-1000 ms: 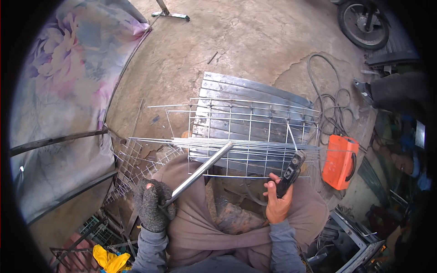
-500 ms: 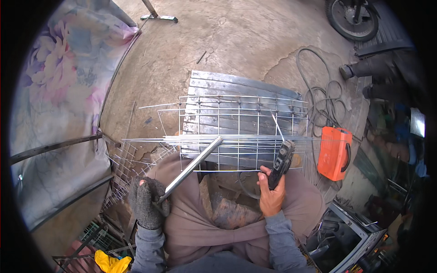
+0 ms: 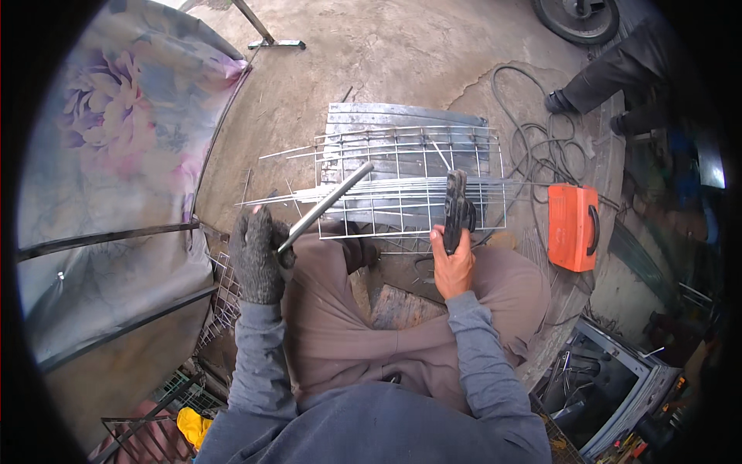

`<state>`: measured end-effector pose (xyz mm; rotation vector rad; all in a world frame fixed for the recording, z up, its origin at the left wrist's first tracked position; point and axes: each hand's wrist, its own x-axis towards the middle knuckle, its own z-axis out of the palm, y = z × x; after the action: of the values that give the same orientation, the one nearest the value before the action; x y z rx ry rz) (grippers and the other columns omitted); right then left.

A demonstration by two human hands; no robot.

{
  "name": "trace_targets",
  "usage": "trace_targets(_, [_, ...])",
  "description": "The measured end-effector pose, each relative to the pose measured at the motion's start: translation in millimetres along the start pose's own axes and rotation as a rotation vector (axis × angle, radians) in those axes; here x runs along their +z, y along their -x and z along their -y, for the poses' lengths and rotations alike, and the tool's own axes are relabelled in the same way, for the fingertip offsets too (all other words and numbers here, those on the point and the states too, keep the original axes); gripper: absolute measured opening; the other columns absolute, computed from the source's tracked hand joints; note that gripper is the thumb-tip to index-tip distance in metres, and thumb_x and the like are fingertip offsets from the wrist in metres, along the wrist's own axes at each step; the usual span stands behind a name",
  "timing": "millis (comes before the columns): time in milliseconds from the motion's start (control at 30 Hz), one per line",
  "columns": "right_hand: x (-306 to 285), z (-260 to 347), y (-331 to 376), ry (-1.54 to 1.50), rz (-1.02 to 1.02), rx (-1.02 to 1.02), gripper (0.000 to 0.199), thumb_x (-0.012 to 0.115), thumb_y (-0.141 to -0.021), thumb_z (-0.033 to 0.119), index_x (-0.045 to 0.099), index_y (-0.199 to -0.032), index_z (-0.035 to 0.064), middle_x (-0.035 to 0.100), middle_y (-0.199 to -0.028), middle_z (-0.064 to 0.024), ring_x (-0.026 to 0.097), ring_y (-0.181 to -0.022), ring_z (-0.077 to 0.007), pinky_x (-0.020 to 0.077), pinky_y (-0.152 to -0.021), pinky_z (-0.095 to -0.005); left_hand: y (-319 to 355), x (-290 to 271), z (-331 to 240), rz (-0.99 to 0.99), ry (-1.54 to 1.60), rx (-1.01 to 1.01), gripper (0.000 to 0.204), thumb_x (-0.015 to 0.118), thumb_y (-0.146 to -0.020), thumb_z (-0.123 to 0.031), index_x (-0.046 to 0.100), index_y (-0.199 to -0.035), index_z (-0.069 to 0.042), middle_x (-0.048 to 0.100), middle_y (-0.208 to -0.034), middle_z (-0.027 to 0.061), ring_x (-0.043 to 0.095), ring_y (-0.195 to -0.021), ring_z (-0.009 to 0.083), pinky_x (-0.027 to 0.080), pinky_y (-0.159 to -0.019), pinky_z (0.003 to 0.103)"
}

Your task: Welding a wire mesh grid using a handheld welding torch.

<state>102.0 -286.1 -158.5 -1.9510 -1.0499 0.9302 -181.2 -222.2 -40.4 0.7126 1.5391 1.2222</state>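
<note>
Down below me, my left hand wears a dark knit glove and is wrapped tight around the lower end of a grey metal bar, which slants up and to the right so that its far end lies over the wire grid. My right hand is bare and closed around the handle of a black electrode holder — its head points up over the near part of the grid, right of the bar's tip. The grid is a flat panel of thin welded rods, resting on the concrete floor on top of a sheet of grey metal, just beyond my knees. Loose thin rods stick out from its left side.

Right of the grid sits an orange welding machine with a black handle, and dark cable loops across the floor beyond it. A floral cloth hangs along the left — another person's dark trouser legs and shoes show at the upper right.
</note>
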Motion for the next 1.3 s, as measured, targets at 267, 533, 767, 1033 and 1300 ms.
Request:
trace_targets(267, [4,-7,0,-0.023,-0.049,-0.043,0.032,0.071,-0.095,0.029,0.062,-0.113,0.0038,0.075,-0.105,-0.0119,0.073,-0.094,-0.0273,0.0542,-0.083,-0.0383,-32,63,-51,0.139,-0.439,0.186,0.039,0.067,-0.096,-0.043,0.058,-0.082,-0.008,0.057,-0.065,0.0038,0.050,-0.046,0.0099,0.039,-0.042,0.026])
trace_targets(533, [7,-14,0,-0.014,-0.037,-0.035,0.032,0.070,-0.096,0.030,0.060,-0.113,0.0037,0.075,-0.103,-0.0140,0.073,-0.094,-0.0313,0.0543,-0.083,-0.0417,-59,94,-55,0.295,-0.881,0.595,0.046,0.065,-0.095,-0.046,0.064,-0.092,0.000,0.067,-0.085,0.0249,0.067,-0.084,0.0418,0.051,-0.076,0.049])
trace_targets(767, [8,-19,-3,-0.002,-0.100,-0.170,0.033,0.069,-0.096,0.031,0.054,-0.108,0.0041,0.068,-0.082,-0.0245,0.066,-0.074,-0.0451,0.0492,-0.066,-0.0503,-28,94,-33,0.187,-0.870,0.656,0.041,0.065,-0.097,-0.042,0.061,-0.089,-0.002,0.064,-0.079,0.0229,0.067,-0.076,0.0407,0.051,-0.070,0.048])
trace_targets(1033, [10,-20,-4,0.036,-0.103,-0.075,0.033,0.069,-0.095,0.035,0.061,-0.109,0.0060,0.072,-0.090,-0.0209,0.069,-0.084,-0.0416,0.0517,-0.075,-0.0477,-18,91,-17,0.142,-0.780,0.630,0.037,0.067,-0.097,-0.036,0.058,-0.085,-0.003,0.063,-0.073,0.0181,0.065,-0.066,0.0347,0.050,-0.062,0.044])
trace_targets(1300, [15,-20,-5,0.101,-0.143,-0.130,0.035,0.070,-0.094,0.029,0.054,-0.111,0.0031,0.067,-0.087,-0.0273,0.065,-0.078,-0.0480,0.0502,-0.069,-0.0524,-13,94,-12,0.152,-0.789,0.612,0.036,0.067,-0.098,-0.037,0.059,-0.087,-0.004,0.063,-0.073,0.0170,0.066,-0.066,0.0343,0.050,-0.062,0.043])
